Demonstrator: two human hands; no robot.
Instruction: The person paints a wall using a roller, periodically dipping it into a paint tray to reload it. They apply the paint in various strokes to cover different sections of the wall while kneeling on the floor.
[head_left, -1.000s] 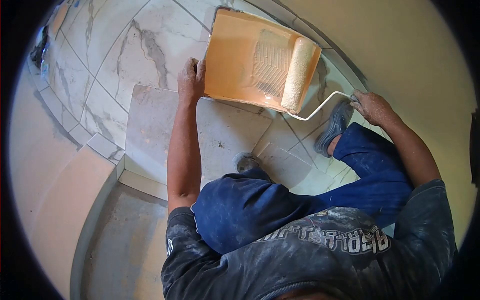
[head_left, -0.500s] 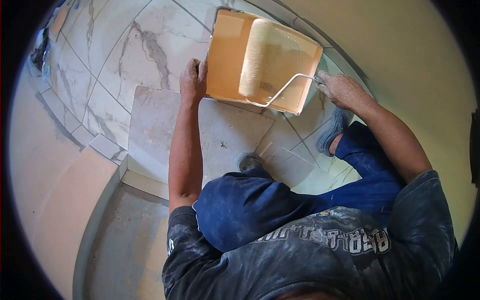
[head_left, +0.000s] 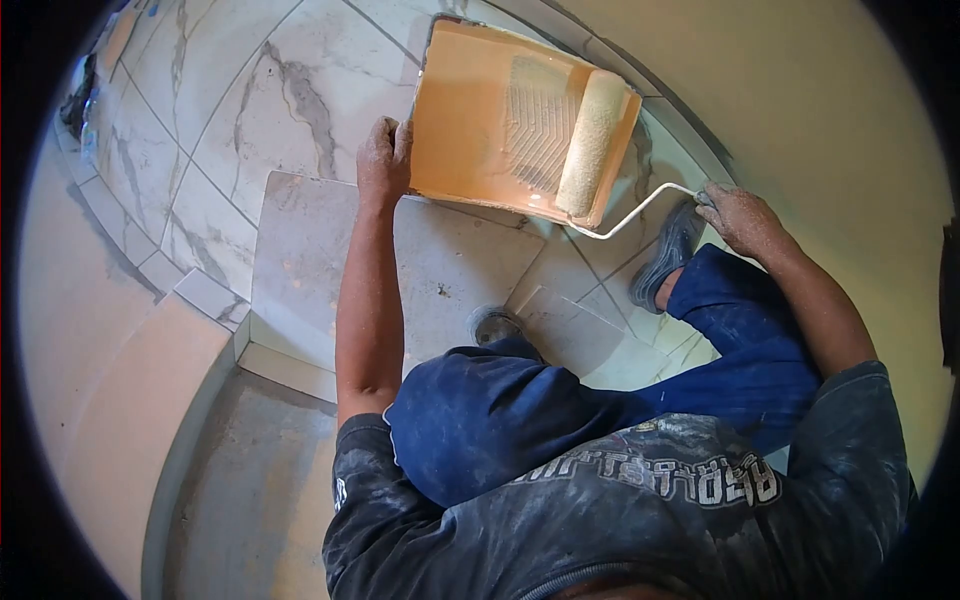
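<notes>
My left hand (head_left: 384, 160) is closed on the left edge of a paint tray (head_left: 465, 110) that holds peach-coloured paint. The tray sits on the tiled floor, with a ribbed ramp showing in its middle. In my right hand (head_left: 742, 217) is the handle of a paint roller (head_left: 592, 145); the fingers are wrapped round it. The roller's paint-coated sleeve rests on the right end of the tray, and its bent white wire frame runs from the sleeve's lower end to my hand.
Marble-patterned tiles (head_left: 250, 130) cover the floor. A flat grey board (head_left: 320, 250) lies near my feet. A wall (head_left: 800, 110) with a tile skirting rises on the right. At lower left, a step edge (head_left: 290, 370) drops to a grey floor (head_left: 240, 470).
The roller has moved right across the tray, from the middle to the right end, uncovering the ribbed ramp. My right hand has shifted right and down; my left hand stays on the tray.
</notes>
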